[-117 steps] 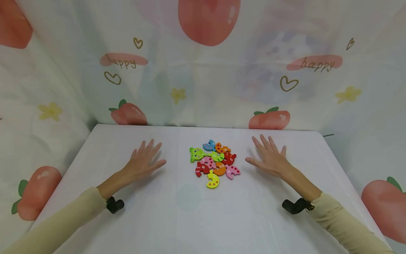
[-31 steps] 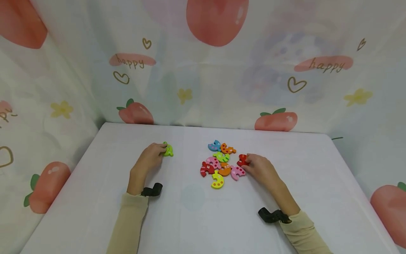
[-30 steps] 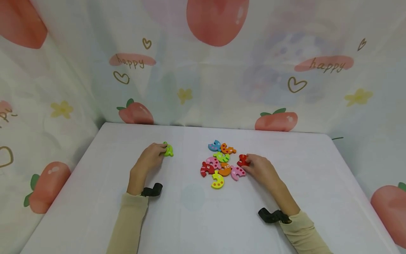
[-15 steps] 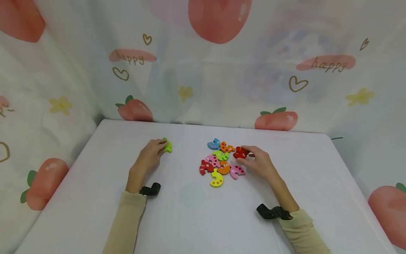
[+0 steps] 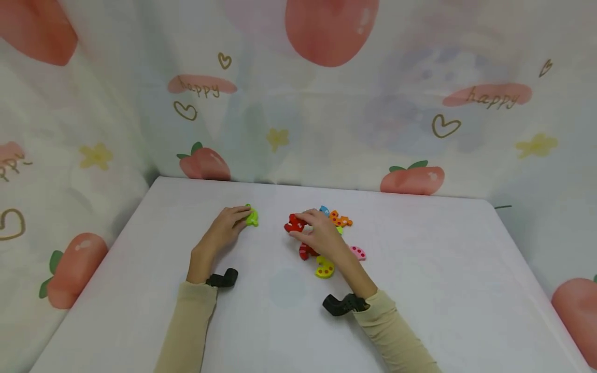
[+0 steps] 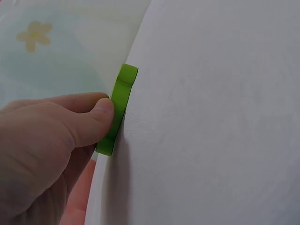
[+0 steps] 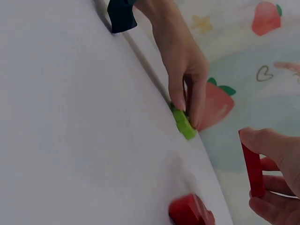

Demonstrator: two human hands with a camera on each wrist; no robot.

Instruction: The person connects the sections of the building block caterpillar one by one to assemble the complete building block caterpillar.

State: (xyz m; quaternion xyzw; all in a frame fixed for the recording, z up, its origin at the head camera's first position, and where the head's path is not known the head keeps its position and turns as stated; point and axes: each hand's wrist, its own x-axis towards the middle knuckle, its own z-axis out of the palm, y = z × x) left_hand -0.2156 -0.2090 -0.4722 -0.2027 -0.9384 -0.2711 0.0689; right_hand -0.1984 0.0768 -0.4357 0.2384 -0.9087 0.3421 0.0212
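Note:
My left hand (image 5: 225, 228) pinches a lime-green wooden puzzle piece (image 5: 252, 216) left of the pile. In the left wrist view the green piece (image 6: 122, 101) stands on edge between thumb and fingers. My right hand (image 5: 323, 237) grips a red puzzle piece (image 5: 295, 224) with a number on it, held above the table left of the pile. The right wrist view shows that red piece (image 7: 253, 169) edge-on between thumb and fingertips, apart from the green piece (image 7: 184, 124). Under the right hand lie more pieces, partly covered: a red striped piece (image 5: 304, 252) and a yellow one (image 5: 325, 268).
An orange spotted piece (image 5: 341, 219), a blue piece (image 5: 324, 210) and a pink piece (image 5: 358, 253) lie around the right hand on the white table (image 5: 261, 321). A printed cloth (image 5: 326, 124) hangs behind the table's back edge. Black devices are strapped to both wrists.
From lying flat and empty beside the pile, both hands took hold of pieces. Since half a second ago, my right hand carried the red piece leftward across the pile; the left hand stayed nearly still.

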